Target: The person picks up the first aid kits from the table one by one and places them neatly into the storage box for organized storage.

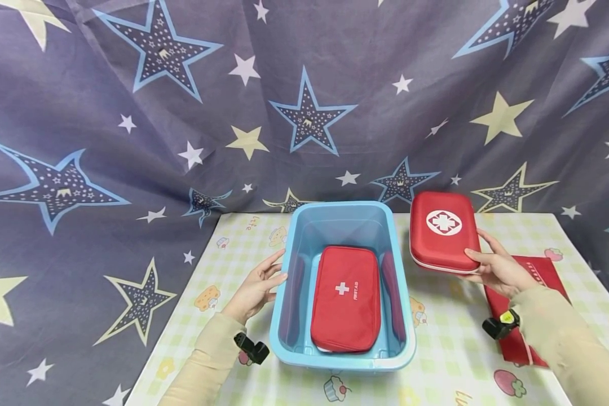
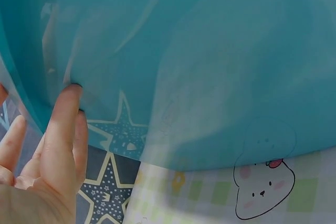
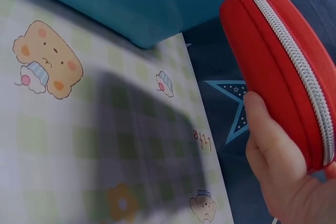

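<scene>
In the head view my right hand (image 1: 504, 270) pinches a hard red first-aid case (image 1: 444, 231) by its near right corner, thumb on top and fingers underneath. The case has a white cross emblem. The right wrist view shows its white zipper (image 3: 294, 61) and a shadow below on the tabletop, so it is held above the table. My left hand (image 1: 254, 290) touches the outer left wall of a blue plastic bin (image 1: 406, 332) with fairly straight fingers. Inside the bin lies a soft red first-aid pouch (image 1: 345, 316), flat, with a white cross and lettering.
A flat red item (image 1: 545, 270) lies on the table's right side, partly hidden by my right forearm. The table wears a green-and-white checked cloth (image 1: 441, 338) with cartoon prints. Behind it hangs a dark star-patterned curtain (image 1: 360, 56).
</scene>
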The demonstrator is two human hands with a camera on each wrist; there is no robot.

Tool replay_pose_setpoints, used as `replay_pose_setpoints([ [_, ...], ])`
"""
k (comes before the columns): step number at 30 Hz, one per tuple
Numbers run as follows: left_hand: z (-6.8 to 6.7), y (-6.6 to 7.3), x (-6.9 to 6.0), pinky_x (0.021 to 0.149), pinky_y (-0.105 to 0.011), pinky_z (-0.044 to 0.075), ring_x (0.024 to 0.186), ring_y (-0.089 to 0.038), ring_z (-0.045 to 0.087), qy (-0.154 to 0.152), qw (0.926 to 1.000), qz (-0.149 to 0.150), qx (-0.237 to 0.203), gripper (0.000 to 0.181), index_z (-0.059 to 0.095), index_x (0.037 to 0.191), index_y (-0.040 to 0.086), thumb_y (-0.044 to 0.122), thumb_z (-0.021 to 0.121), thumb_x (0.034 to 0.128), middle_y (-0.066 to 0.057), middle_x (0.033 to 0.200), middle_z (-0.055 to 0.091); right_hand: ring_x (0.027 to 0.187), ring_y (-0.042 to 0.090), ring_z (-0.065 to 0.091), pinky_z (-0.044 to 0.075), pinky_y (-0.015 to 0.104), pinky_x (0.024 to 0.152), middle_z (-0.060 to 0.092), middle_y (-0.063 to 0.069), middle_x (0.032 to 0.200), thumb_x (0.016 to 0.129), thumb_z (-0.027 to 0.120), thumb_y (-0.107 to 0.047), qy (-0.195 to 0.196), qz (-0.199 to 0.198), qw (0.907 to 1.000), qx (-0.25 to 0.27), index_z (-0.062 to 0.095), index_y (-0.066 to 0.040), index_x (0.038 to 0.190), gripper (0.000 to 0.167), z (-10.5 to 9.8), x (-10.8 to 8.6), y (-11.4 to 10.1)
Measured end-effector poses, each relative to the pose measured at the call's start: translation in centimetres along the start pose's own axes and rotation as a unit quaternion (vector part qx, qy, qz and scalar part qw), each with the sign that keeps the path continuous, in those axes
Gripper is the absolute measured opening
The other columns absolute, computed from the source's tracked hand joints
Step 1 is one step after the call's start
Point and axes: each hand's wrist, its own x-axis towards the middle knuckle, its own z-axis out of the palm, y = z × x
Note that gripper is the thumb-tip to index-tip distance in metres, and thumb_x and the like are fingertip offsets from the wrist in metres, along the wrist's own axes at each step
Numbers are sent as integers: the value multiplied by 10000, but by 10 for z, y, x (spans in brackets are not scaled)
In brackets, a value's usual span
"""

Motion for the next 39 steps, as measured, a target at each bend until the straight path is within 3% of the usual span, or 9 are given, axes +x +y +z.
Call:
replay_pose_setpoints([
  [39, -1, -1, 1, 721, -305, 572, 898, -94, 629, -62, 10000, -6, -26, 638, 256, 1507, 173, 39, 531, 947, 33, 1192, 547, 827, 175, 693, 585, 398, 715, 630, -9, 947, 945, 532, -45, -98, -25, 9999, -55, -132, -386, 1493, 926, 27, -7, -5],
])
